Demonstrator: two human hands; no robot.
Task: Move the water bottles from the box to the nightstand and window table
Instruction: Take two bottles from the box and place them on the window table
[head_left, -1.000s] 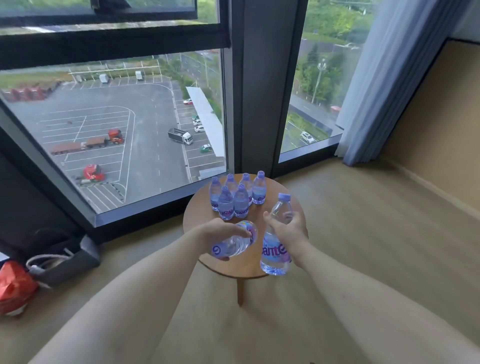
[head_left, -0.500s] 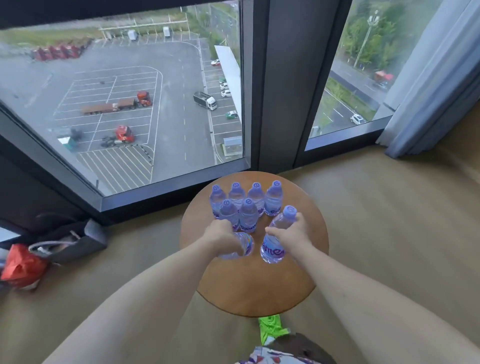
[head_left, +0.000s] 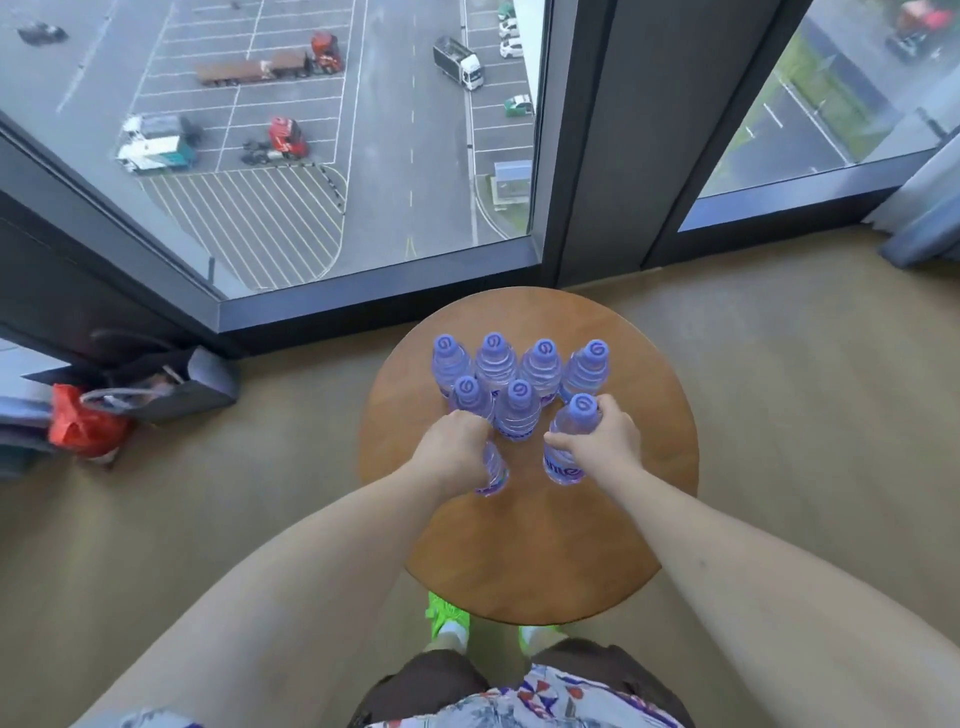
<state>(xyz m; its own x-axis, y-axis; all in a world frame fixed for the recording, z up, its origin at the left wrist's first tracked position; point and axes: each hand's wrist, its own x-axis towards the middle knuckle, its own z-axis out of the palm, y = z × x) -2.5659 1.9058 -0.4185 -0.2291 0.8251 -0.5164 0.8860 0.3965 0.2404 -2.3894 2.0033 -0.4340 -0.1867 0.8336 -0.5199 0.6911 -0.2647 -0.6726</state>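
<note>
A round wooden window table (head_left: 524, 551) stands by the glass. Several clear water bottles with purple caps (head_left: 519, 364) stand upright on its far half, in two rows. My left hand (head_left: 454, 449) is shut on another bottle (head_left: 492, 470), whose lower end shows under my fist, just left of the near row. My right hand (head_left: 605, 444) grips an upright bottle (head_left: 569, 447) at its shoulder; the bottle sits at the right end of the near row, close to or on the tabletop.
Floor-to-ceiling windows (head_left: 332, 156) with dark frames rise just beyond the table. A dark bag (head_left: 171, 384) and a red bag (head_left: 78, 426) lie on the floor at left. A grey curtain (head_left: 930, 208) hangs at right. My green shoes (head_left: 447, 618) are under the table's near edge.
Both hands have carried their bottles forward and down to the table beside the standing group. The left bottle has turned from lying sideways toward upright. My view has tilted down.
</note>
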